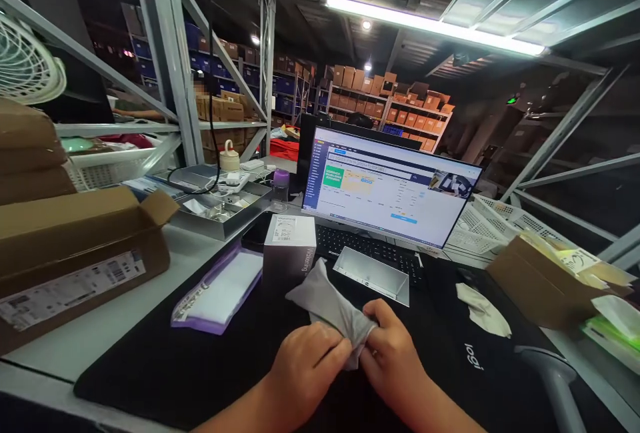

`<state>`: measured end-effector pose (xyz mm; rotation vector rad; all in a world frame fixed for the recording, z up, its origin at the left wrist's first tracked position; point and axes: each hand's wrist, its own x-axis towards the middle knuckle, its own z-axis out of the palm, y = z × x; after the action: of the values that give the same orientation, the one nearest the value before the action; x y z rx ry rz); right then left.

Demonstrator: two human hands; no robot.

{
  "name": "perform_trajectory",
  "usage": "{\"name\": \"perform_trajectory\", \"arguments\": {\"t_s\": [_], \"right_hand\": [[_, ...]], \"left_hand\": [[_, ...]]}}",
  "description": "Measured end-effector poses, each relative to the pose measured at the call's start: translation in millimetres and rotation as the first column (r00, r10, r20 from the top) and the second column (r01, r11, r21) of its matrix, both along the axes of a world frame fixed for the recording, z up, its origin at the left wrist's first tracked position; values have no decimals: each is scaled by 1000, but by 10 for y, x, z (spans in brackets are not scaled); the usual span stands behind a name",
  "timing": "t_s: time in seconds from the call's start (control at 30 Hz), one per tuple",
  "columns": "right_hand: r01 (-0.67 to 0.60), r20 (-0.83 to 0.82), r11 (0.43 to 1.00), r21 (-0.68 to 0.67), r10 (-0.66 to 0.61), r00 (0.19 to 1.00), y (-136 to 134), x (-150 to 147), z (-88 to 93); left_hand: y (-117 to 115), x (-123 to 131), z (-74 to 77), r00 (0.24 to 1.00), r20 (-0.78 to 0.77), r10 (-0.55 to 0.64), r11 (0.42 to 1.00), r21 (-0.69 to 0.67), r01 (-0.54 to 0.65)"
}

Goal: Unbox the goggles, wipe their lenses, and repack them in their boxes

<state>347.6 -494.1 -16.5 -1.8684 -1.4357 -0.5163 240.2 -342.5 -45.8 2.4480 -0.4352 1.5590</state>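
Both my hands grip a soft grey cloth pouch (334,296) above the black desk mat. My left hand (307,366) has its fingers curled round the near left edge. My right hand (393,346) pinches the right edge between thumb and fingers. Whatever the pouch may contain is hidden. Just behind it stands a small upright box (289,259) with a white label on top. An open, shallow silvery box part (373,277) lies between the pouch and the keyboard (350,246). To the left is a purple-edged plastic bag (220,293) with a white sheet in it.
A monitor (385,186) stands behind the keyboard. Cardboard boxes flank the mat, a large open one (85,253) at left and another (543,286) at right. A pale cloth (483,311) and a grey handheld scanner (553,373) lie at right. A metal tray (225,216) holds small items.
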Motion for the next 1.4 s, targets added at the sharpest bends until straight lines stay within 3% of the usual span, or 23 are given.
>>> {"name": "perform_trajectory", "arguments": {"t_s": [0.13,0.23,0.3,0.5,0.63,0.73,0.83,0.97,1.03,1.07,1.13,1.23,1.3,1.4], "right_hand": [[60,-120,983,173,-40,992,-83,-31,-9],[106,-260,972,208,-50,964,-164,-66,-50],[144,-277,970,195,-87,957,-218,-93,-94],[269,-124,960,82,-258,958,-297,-133,-155],[441,59,897,-8,-440,896,-219,-103,-180],[488,112,868,-91,-478,871,-174,-60,-172],[370,28,893,-257,-376,926,-259,17,-24],[-13,-255,920,-392,-95,962,-631,248,300],[-127,-426,948,-290,-10,905,-868,419,384],[-103,-512,976,-194,-11,859,-977,505,389],[68,-684,998,-8,-55,728,-1149,652,334],[287,-883,954,82,-64,466,-1274,752,168],[315,-946,942,116,8,323,-1302,747,74],[356,-977,920,164,102,186,-1347,710,10]], "left_hand": [[-124,-41,-84,997,-23,80,967,-240,-83],[-200,-53,-126,983,-174,62,934,-337,-119],[-236,-66,-127,967,-254,30,948,-300,-109],[-277,-102,-70,961,-275,-38,980,-197,-17],[-286,-84,-63,944,-287,-162,986,-89,142],[-262,-82,-77,934,-313,-170,983,-117,139],[-168,-126,-100,910,-380,-164,978,-181,100],[70,-273,-145,904,-401,-148,980,-185,78],[209,-376,-159,907,-407,-111,983,-179,40],[272,-428,-163,911,-406,-76,984,-179,2],[368,-517,-165,915,-403,20,975,-193,-107],[404,-584,-180,901,-414,127,946,-224,-236],[362,-591,-212,896,-428,119,940,-241,-240],[257,-586,-280,895,-445,23,935,-307,-176]]}}
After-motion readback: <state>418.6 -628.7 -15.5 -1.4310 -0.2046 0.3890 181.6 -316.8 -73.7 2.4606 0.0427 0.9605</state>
